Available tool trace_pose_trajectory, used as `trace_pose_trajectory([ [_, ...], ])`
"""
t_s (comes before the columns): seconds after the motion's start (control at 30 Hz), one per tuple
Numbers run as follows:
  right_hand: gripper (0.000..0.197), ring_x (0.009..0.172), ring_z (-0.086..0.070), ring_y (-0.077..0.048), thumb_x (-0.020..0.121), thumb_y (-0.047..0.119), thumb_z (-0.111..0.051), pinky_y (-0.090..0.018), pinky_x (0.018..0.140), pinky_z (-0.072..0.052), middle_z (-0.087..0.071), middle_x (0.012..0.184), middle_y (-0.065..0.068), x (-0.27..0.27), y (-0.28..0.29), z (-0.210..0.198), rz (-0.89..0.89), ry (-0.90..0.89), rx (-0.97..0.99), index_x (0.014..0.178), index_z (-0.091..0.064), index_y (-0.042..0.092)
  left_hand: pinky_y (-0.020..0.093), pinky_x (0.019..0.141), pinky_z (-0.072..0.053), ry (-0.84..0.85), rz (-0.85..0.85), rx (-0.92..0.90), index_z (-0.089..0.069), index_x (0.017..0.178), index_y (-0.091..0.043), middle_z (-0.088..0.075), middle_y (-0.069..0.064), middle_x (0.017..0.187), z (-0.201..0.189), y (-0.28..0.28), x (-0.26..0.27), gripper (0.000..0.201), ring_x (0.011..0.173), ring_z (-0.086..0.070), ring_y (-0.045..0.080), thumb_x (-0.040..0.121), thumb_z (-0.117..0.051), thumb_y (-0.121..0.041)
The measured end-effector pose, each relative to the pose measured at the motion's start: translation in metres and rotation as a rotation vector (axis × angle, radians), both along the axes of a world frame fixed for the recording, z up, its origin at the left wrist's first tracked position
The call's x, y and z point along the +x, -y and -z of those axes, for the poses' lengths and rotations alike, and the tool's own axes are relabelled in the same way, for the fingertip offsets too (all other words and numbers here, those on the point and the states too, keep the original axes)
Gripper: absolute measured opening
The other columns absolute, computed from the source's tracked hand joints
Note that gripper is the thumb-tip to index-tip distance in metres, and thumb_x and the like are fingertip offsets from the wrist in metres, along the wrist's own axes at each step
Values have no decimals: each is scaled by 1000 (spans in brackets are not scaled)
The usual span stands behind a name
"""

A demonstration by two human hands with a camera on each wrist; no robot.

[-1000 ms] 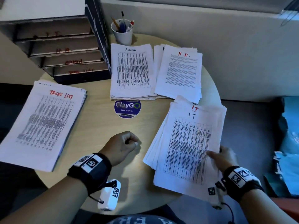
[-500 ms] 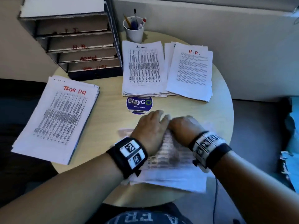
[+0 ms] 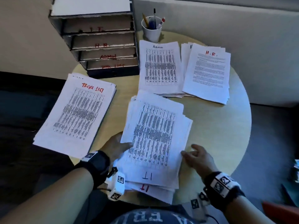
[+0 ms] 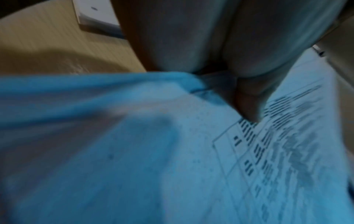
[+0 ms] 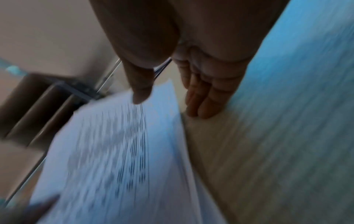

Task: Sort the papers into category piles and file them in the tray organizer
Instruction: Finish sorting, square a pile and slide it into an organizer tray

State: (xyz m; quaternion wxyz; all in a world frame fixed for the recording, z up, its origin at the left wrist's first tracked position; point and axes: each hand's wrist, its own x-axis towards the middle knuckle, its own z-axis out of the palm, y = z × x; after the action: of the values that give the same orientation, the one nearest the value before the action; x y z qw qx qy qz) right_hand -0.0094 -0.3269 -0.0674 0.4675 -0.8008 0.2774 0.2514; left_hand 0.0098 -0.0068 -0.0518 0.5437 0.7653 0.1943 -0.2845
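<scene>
The IT pile (image 3: 155, 139) lies at the middle of the round table (image 3: 218, 126), turned so its "IT" heading faces me. My left hand (image 3: 124, 145) grips the pile's left edge, thumb (image 4: 247, 104) on the top sheet (image 4: 277, 151) and fingers hidden beneath. My right hand (image 3: 192, 152) rests beside the right edge, its fingers (image 5: 201, 106) straight on the table and the thumb touching the top sheet (image 5: 118, 151). The tray organizer (image 3: 100, 44), with slots marked I.T., H.R., ADMIN and a task-list one, stands at the back left.
A Tasks List pile (image 3: 76, 113) overhangs the table's left edge. The Admin pile (image 3: 160, 67) and the H.R. pile (image 3: 208, 73) lie side by side at the back. A white cup of pens (image 3: 152, 31) stands behind them, right of the organizer.
The IT pile has moved from the right side to the middle, turned end for end, and now covers the round sticker. My left hand left the bare table and took the pile's left edge.
</scene>
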Motion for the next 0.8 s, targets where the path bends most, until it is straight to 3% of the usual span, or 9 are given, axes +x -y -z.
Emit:
trace_pose_trajectory([
  [0.1,89,97,-66,-16,60,41,-89,-40,87,-56,-65,115,-9,3,-17,0,41,-25,295,134,-45,20,20,73,-49,34,-26,-91,-59,128,-16,-70,-13,74,-11,3,-2,36,54,-58,-3,94,-66,-12],
  [0.2,92,105,-64,-23,54,31,-93,-45,92,-54,-59,121,-8,21,-28,-11,284,117,431,132,-45,19,40,103,-45,68,-68,-172,-63,124,-30,-74,-3,103,-30,1,4,39,96,-67,17,87,-73,-20],
  [0.3,103,101,-64,-12,48,38,-96,-41,97,-50,-68,101,-2,32,-30,-38,323,184,509,132,-43,11,19,88,-52,124,-120,-239,-63,114,-17,-72,-1,98,-49,2,7,27,88,-68,6,93,-62,0],
  [0.4,61,80,-70,-3,54,23,-91,-35,98,-49,-75,80,6,31,-37,-71,206,189,610,103,-64,-1,31,87,-53,219,-134,-232,-67,113,-25,-75,-3,92,-65,2,7,23,91,-68,15,94,-65,-12],
  [0.5,20,64,-68,-11,69,6,-84,-33,76,-54,-72,68,3,34,-37,-98,115,389,503,79,-67,6,37,75,-54,313,-173,-229,-67,107,-26,-69,10,90,-80,-2,6,21,85,-61,27,88,-73,-19],
  [0.57,15,47,-59,-12,73,4,-82,-21,52,-50,-66,55,2,36,-40,-124,76,508,440,69,-67,6,34,69,-56,401,-209,-237,-64,109,-15,-64,19,89,-94,3,7,26,80,-60,28,85,-75,-12],
  [0.63,22,38,-54,-11,75,0,-79,-16,43,-43,-63,49,4,37,-43,-142,53,629,398,60,-65,10,39,74,-60,495,-241,-234,-64,107,-3,-70,22,91,-110,8,9,24,79,-66,27,84,-73,-2],
  [0.7,9,52,-67,-14,76,-4,-77,-23,56,-54,-73,63,1,37,-48,-158,58,678,454,77,-70,3,40,84,-60,554,-268,-284,-69,104,1,-75,15,97,-127,13,10,21,87,-72,29,83,-72,2],
  [0.8,26,77,-74,-15,74,-10,-74,-26,68,-59,-77,80,3,38,-54,-170,25,716,515,94,-71,8,25,81,-58,650,-247,-325,-74,101,-7,-77,1,99,-151,16,11,24,94,-74,17,78,-76,1],
])
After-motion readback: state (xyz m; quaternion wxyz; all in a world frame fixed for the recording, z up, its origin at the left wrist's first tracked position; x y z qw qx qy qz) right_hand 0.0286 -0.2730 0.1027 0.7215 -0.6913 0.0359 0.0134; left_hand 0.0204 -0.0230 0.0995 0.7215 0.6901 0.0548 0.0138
